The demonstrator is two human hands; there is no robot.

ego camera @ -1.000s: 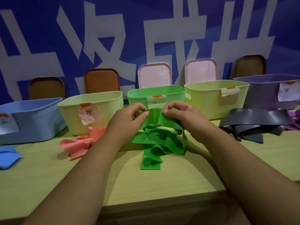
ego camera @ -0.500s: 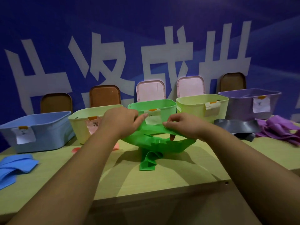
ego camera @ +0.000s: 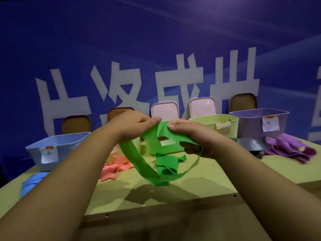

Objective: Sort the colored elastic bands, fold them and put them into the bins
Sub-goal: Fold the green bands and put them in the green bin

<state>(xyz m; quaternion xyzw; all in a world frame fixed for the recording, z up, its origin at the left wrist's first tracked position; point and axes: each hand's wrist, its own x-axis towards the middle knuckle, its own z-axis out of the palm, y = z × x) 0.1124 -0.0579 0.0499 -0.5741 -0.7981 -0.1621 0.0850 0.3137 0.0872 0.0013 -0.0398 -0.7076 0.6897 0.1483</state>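
Pinched the band up top with left hand and right hand close together. Hung limp, light, stretchy. Looked best gripped at the ends for folding.

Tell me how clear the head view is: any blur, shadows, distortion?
Head view: dim and slightly soft; the left hand, right hand and green band cast dark shadows on the table; wide-angle warping at the edges; blue bin label unreadable.

elastic band green; middle bin green; left-edge bin pale blue; right-edge bin lilac; salmon bands; purple bands; table yellow-green; backdrop blue, white characters
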